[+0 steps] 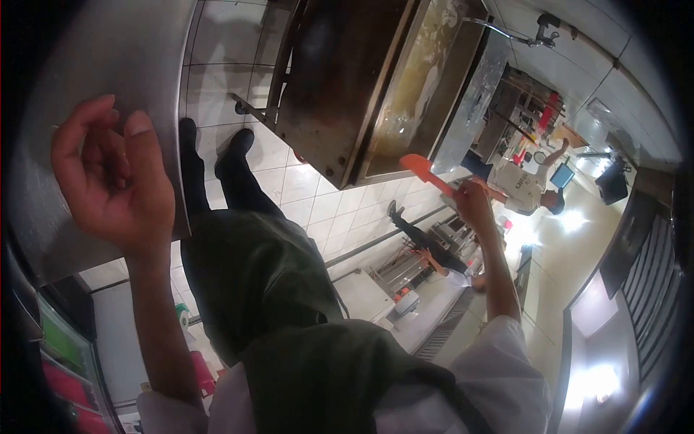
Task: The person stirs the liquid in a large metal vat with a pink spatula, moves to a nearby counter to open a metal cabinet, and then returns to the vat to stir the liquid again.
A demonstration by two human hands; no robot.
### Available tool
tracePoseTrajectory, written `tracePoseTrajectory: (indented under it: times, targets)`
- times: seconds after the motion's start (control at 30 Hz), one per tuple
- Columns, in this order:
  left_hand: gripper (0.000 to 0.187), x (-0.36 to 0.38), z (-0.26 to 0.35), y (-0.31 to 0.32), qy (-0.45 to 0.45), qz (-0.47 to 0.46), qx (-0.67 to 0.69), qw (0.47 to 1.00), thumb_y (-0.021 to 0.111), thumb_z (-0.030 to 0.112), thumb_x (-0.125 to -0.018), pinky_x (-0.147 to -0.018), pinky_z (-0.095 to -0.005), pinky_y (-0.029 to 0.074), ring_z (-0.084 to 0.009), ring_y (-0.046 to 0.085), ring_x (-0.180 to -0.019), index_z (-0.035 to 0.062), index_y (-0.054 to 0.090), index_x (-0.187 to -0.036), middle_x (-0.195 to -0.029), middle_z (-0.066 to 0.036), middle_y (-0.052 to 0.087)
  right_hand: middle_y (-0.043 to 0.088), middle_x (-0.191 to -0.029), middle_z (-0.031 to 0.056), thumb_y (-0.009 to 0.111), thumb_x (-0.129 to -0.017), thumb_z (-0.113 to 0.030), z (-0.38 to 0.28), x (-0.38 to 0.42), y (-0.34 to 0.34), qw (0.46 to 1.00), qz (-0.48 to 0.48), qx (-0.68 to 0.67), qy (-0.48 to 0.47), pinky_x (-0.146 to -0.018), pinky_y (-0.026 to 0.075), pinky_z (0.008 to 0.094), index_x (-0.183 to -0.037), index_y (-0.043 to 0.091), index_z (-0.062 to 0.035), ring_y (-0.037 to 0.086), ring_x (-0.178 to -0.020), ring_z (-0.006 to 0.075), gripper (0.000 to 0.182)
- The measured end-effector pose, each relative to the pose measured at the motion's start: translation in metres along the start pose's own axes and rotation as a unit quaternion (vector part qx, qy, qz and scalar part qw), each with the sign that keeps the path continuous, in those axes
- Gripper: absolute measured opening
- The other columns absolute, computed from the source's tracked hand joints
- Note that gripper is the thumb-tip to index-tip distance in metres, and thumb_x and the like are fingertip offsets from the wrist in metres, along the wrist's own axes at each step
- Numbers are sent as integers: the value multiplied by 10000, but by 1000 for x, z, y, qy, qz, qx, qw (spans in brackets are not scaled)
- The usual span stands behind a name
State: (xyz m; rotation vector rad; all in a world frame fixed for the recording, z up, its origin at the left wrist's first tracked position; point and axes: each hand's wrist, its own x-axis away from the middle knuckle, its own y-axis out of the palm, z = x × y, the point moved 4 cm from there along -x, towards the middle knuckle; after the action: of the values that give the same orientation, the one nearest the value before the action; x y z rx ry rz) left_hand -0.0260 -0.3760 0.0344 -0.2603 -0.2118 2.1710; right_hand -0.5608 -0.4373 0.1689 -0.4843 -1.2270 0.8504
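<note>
The orange spatula [425, 172] was clamped in the right hand [473, 202], fingers wrapped tight about its handle, with the blade pointing toward the griddle [405, 87] and hanging just off that griddle's near corner. The griddle itself was a broad, dark steel slab with a greasy, yellowish film across its top, and it serves here as the landmark for everything else.

On the far side of the person's body from the griddle, the left hand [112, 177] was raised with nothing in it, palm turned up and fingers loosely curled apart, against a stainless steel surface [94, 65]. Between that surface and the griddle lay the white tiled floor [303, 184], on which the person's black shoes [235, 148] stood just beside the griddle's base. A dark green apron [289, 311] hung down over the legs, with white sleeves at the arms.

Beyond the griddle, well apart from it, another person in a pale shirt [522, 186] stood at a cluttered work area. A faucet [538, 32] showed past the griddle's far edge, against the tiled wall.
</note>
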Motion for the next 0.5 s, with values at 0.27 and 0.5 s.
tracePoseTrajectory:
  times: [0.27, 0.5]
  targets:
    - [300, -1, 1, 0, -1, 4, 6, 1000, 649, -23, -921, -727, -209, 458, -67, 545, -808, -12, 555, -1205, -1082, -74, 615, 646, -616, 171, 703, -843, -247, 7, -8, 13, 999, -15, -2, -37, -583, 486, 407, -798, 664, 0, 662, -583, 266, 254]
    - [321, -4, 4, 3, 25, 30, 23, 999, 700, 0, -866, -563, -183, 291, -14, 384, -628, 20, 586, -1164, -959, -19, 579, 663, -661, 193, 693, -848, -222, -17, -15, 2, 994, -86, -60, 15, -600, 502, 402, -808, 676, 10, 682, -625, 281, 236]
